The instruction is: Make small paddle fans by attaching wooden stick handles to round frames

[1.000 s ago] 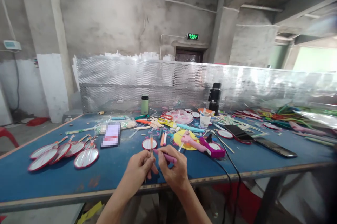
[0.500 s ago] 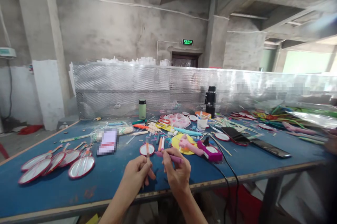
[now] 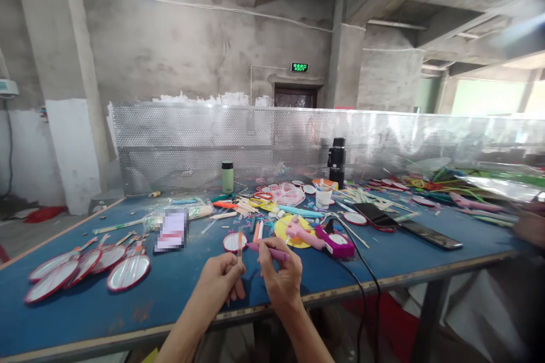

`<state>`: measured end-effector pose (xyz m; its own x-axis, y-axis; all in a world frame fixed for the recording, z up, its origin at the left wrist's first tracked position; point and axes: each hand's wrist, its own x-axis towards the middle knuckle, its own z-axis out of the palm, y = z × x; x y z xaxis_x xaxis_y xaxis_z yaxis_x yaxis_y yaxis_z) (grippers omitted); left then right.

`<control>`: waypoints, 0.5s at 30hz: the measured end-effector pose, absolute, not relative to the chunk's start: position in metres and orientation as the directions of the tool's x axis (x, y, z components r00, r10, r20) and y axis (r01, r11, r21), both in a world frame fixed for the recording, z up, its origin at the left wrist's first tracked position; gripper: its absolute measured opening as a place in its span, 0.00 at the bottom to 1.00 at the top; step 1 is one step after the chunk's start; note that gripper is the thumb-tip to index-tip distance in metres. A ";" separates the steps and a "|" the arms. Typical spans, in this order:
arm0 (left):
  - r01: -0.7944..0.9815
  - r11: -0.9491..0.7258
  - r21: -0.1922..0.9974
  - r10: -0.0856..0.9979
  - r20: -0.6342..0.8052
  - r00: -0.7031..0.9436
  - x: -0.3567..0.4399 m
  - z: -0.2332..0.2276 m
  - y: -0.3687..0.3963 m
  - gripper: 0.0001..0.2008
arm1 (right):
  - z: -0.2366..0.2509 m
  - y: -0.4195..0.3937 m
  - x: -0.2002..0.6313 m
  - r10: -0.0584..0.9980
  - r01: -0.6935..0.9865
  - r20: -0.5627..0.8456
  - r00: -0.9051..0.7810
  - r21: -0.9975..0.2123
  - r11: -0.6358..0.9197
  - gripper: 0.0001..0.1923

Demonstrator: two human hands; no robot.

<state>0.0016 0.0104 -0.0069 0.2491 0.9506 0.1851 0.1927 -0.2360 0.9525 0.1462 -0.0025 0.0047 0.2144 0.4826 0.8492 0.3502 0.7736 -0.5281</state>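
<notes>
My left hand (image 3: 221, 283) pinches a thin wooden stick (image 3: 240, 243) that stands upright above the blue table (image 3: 179, 278). Close beside it, my right hand (image 3: 279, 280) grips a purple pen-like tool (image 3: 268, 250), its tip pointing left toward the stick. Both hands hover over the table's near edge. Just beyond them lies a small round mirror with a red rim (image 3: 233, 241).
A pink glue gun (image 3: 304, 235) and its black cable (image 3: 370, 289) lie right of my hands. A row of red-rimmed mirror fans (image 3: 89, 266) lies at the left. A black phone (image 3: 430, 235), a green bottle (image 3: 227, 176), a black flask (image 3: 338, 161) and a perforated metal screen (image 3: 264, 138) stand farther back. Another person's hand (image 3: 530, 229) shows at the far right.
The view has swung a little to the right and down. My hands keep the same hold on the stick and the purple tool, close together.
</notes>
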 end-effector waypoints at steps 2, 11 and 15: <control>0.194 -0.239 0.951 0.949 0.187 0.253 0.002 -0.008 0.011 0.17 | 0.005 -0.002 0.146 0.475 0.356 0.853 0.214 -0.521 0.776 0.13; 0.162 -0.225 0.961 0.951 0.180 0.250 0.002 -0.006 0.009 0.20 | 0.005 -0.004 0.145 0.451 0.399 0.875 0.177 -0.483 0.779 0.13; 0.146 -0.223 0.964 0.955 0.186 0.229 0.001 -0.003 0.006 0.20 | 0.008 -0.007 0.144 0.470 0.388 0.876 0.107 -0.472 0.792 0.12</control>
<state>0.0011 0.0056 -0.0029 0.2288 0.9554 0.1864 0.1464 -0.2231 0.9637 0.1445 -0.0070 0.0080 0.1066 0.4696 0.8764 0.3879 0.7920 -0.4715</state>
